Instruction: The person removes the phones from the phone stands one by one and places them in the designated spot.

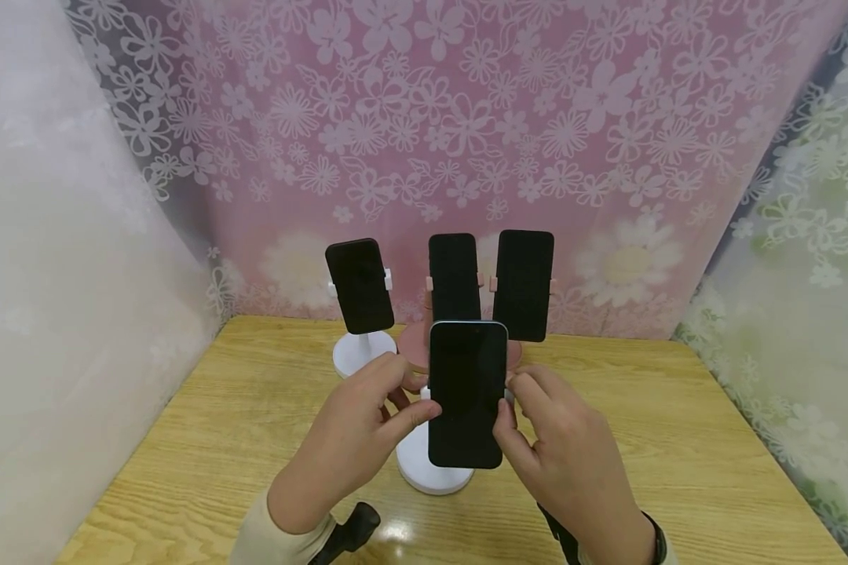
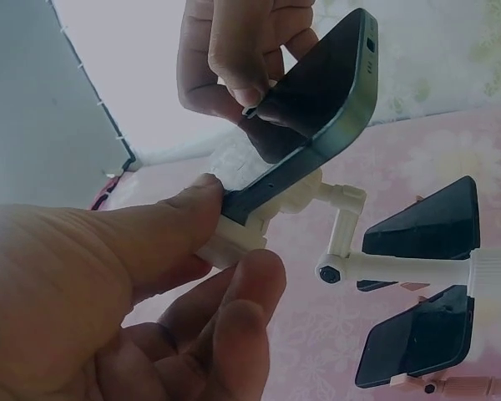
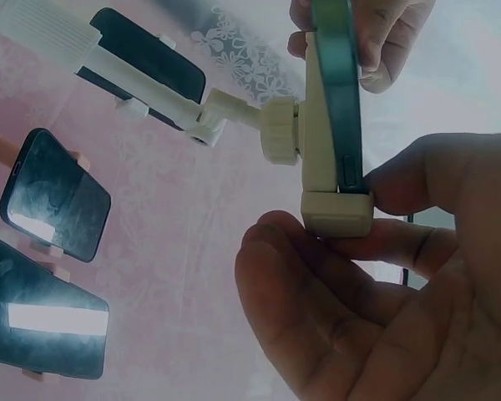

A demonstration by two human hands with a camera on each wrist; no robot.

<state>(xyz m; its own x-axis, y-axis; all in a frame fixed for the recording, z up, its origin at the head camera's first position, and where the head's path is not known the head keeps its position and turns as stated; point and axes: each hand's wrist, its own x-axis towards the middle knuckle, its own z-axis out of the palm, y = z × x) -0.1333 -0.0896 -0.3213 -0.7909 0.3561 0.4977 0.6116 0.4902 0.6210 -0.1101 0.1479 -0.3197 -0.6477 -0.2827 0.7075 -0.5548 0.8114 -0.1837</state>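
A dark-screened phone point(image 1: 468, 392) sits upright in the clamp point(image 3: 338, 215) of a white phone stand point(image 1: 427, 471), near the middle of the table. On its left side my left hand point(image 1: 363, 416) pinches the clamp, with the thumb against the phone's edge and the fingers behind. Opposite it, my right hand point(image 1: 565, 439) grips the other clamp end between thumb and fingers, the thumb by the phone's edge. From the right wrist view, the phone's teal side lies flat along the clamp's back plate. The white jointed arm point(image 2: 342, 225) shows behind the phone in the left wrist view.
Behind stand a white stand point(image 1: 349, 353) holding a black phone point(image 1: 360, 286) and pink stands point(image 1: 413, 345) holding two more phones, one point(image 1: 455, 275) partly hidden, one point(image 1: 523, 286) to its right. Floral cloth point(image 1: 466, 118) hangs beyond the wooden table point(image 1: 205, 463).
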